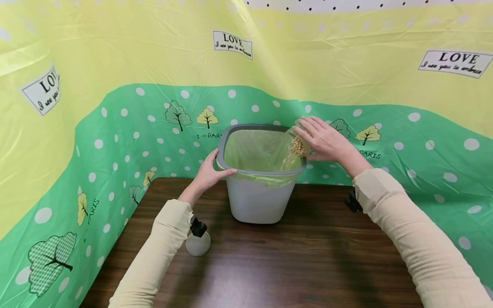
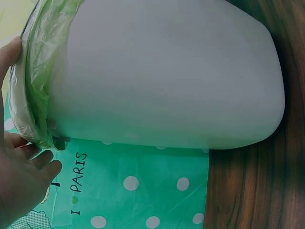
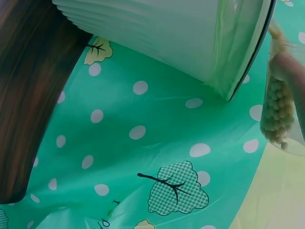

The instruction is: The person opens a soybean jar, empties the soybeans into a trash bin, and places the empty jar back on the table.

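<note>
A pale grey trash can (image 1: 259, 201) with a dark grey rim and a light green bag (image 1: 250, 149) inside stands upright near the table's far edge. My left hand (image 1: 208, 174) grips its rim at the left, thumb over the front edge; the left wrist view shows the fingers by the folded bag. At the opposite side my right hand (image 1: 327, 140) holds a clear jar (image 3: 286, 145) tilted over the opening. Round tan beans (image 1: 298, 146) fill part of the jar, and a blurred stream of them falls into the bag.
A round, translucent whitish lid-like disc (image 1: 198, 244) lies on the dark wood table (image 1: 292, 261), beside my left wrist. A green and yellow printed plastic sheet (image 1: 154, 124) hangs behind the table and along its left side.
</note>
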